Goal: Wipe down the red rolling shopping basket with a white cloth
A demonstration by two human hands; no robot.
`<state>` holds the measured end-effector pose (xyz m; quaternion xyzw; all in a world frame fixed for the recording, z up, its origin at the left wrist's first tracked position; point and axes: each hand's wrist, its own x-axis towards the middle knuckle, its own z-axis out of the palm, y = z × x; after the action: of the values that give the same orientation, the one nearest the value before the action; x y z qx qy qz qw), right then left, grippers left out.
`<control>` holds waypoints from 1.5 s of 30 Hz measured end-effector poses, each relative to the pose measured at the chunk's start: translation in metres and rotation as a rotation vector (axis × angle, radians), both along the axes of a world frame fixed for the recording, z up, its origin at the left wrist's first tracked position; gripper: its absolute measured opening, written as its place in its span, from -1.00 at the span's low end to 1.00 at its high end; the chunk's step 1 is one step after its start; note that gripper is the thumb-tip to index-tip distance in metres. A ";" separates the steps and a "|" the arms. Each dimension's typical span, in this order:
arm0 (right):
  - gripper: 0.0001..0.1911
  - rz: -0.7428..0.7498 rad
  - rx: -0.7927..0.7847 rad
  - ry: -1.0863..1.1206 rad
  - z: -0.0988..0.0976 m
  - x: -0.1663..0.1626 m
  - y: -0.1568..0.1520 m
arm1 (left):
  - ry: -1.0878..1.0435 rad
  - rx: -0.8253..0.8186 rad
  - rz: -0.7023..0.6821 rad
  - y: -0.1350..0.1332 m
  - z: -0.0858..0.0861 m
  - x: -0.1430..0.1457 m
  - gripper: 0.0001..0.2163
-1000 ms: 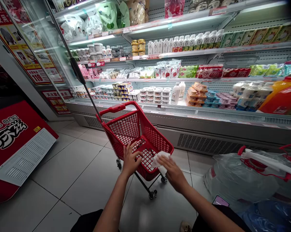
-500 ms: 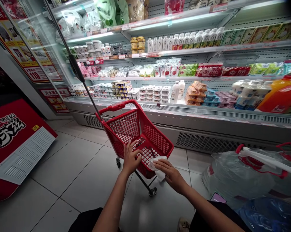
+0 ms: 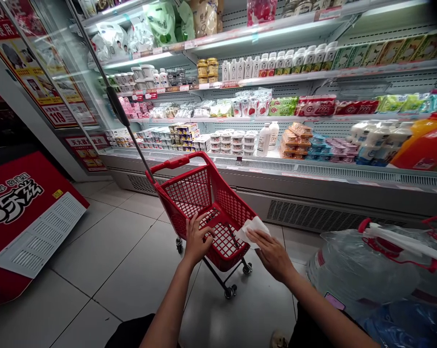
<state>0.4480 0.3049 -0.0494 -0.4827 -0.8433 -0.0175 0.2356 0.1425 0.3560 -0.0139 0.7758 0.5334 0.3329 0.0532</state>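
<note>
The right hand (image 3: 274, 256) grips a crumpled white cloth (image 3: 254, 227), probably light, limp, best held bunched; whether the left hand (image 3: 196, 242) grips the red latticed plastic cart (image 3: 225, 262) is unclear.

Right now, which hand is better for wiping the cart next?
Probably the right hand: it holds the white tissue at the red cart; the left hand shows no tissue.

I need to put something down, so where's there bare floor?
Widest: the floor between the red cabinet and cart. Smaller: between cart and big bottles. Crowded: the stocked shelves, and lower right, with bottles and phone.
</note>
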 end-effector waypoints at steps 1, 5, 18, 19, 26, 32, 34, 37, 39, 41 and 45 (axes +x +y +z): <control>-0.33 0.028 -0.002 0.001 0.000 -0.009 -0.008 | -0.001 0.004 -0.001 0.000 0.000 -0.001 -0.79; -0.24 0.220 -0.032 -0.033 -0.001 -0.032 -0.027 | 0.007 0.017 -0.010 0.001 -0.001 -0.006 -0.79; -0.39 0.093 0.103 0.120 -0.017 0.007 0.020 | -0.002 -0.013 -0.052 0.000 0.000 -0.011 -0.81; -0.38 0.135 0.090 0.132 -0.019 -0.003 0.011 | -0.001 -0.012 -0.053 0.000 0.000 -0.012 -0.80; -0.57 0.215 0.046 0.338 -0.009 -0.008 0.004 | 0.024 -0.021 -0.066 -0.001 0.003 -0.019 -0.80; -0.53 -0.042 0.085 0.264 -0.006 0.016 0.032 | 0.017 -0.014 -0.056 0.001 0.003 -0.013 -0.79; -0.52 -0.058 0.072 0.226 -0.013 0.017 0.031 | 0.011 -0.011 -0.058 0.001 0.003 -0.011 -0.79; -0.48 -0.048 0.062 0.265 -0.022 0.014 0.022 | 0.007 -0.011 -0.060 0.002 0.003 -0.009 -0.79; -0.42 -0.041 0.078 0.269 -0.025 0.007 0.012 | 0.009 -0.014 -0.059 0.001 0.003 -0.008 -0.79; -0.37 -0.032 0.102 0.224 -0.024 -0.006 -0.001 | 0.009 -0.017 -0.061 0.001 0.003 -0.008 -0.79; -0.30 0.066 0.136 0.085 -0.018 -0.036 -0.024 | 0.015 -0.030 -0.082 0.001 0.004 -0.008 -0.79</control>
<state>0.4116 0.2812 -0.0672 -0.4380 -0.8448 -0.0465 0.3039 0.1343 0.3568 -0.0102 0.7985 0.5064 0.3169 0.0744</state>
